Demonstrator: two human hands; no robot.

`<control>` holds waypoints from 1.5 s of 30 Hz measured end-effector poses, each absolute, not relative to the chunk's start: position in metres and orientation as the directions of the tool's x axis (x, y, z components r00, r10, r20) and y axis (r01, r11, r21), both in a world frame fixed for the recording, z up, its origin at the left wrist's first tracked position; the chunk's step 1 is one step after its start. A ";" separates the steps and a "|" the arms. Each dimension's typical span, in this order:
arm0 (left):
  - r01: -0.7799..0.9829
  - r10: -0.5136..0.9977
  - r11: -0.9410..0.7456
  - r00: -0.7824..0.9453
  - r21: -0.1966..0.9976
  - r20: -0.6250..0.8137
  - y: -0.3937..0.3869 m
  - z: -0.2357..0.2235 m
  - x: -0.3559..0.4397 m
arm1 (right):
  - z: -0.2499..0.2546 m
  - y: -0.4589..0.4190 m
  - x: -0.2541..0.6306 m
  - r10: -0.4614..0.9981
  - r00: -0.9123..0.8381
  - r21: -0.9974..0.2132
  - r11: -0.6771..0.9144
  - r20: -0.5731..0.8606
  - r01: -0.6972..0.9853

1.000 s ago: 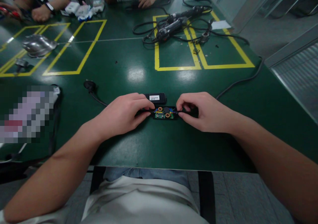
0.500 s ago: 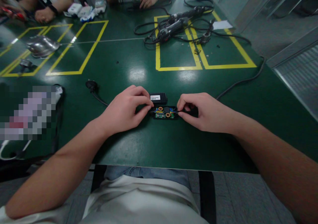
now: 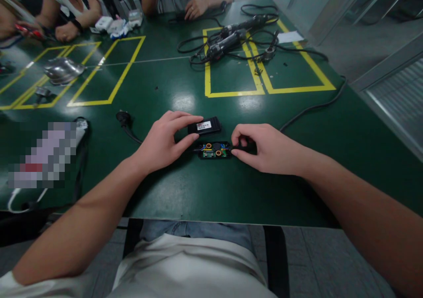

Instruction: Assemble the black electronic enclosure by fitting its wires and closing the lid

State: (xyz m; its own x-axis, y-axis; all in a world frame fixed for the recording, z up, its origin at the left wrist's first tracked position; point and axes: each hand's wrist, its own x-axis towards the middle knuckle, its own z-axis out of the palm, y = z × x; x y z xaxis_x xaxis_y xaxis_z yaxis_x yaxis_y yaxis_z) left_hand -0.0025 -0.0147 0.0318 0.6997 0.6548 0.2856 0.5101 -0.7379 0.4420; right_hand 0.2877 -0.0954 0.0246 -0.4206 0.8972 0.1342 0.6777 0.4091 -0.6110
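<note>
A small black case [image 3: 213, 157] lies uncovered on the green table, showing a circuit board with two copper coils and coloured wires. Just behind it is its black cover [image 3: 214, 125], a white label facing up, lying slightly askew. My left hand [image 3: 167, 139] has its index finger at the cover's far edge and its thumb at the near edge, closed on its left part. My right hand [image 3: 264, 150] pinches the black cable at the case's right end; the fingers partly hide it. From the left end another cable leads under my left hand towards a black plug [image 3: 123, 117].
Black power screwdrivers [image 3: 228, 43] with tangled cords lie in yellow taped frames at the back right. A shiny metal part [image 3: 63, 70] sits at the left, above a blurred-out object [image 3: 46, 154]. Other people's hands [image 3: 196, 9] rest across the table.
My left hand has let go of the cable at the case's left end and moved to the cover, which has turned slightly. My right hand keeps its pinch. The view has shifted a little.
</note>
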 end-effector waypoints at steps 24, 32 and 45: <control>0.290 0.405 -0.845 0.895 0.449 0.185 -0.028 0.035 0.001 | 0.023 -0.096 0.289 0.903 -0.424 -0.598 0.376 0.066 0.708; 0.301 0.417 -0.844 0.889 0.444 0.189 -0.030 0.034 0.001 | 0.018 -0.094 0.289 0.901 -0.421 -0.590 0.397 0.105 0.703; 0.312 0.424 -0.840 0.888 0.443 0.178 -0.032 0.033 0.001 | 0.022 -0.095 0.287 0.891 -0.441 -0.585 0.416 0.109 0.696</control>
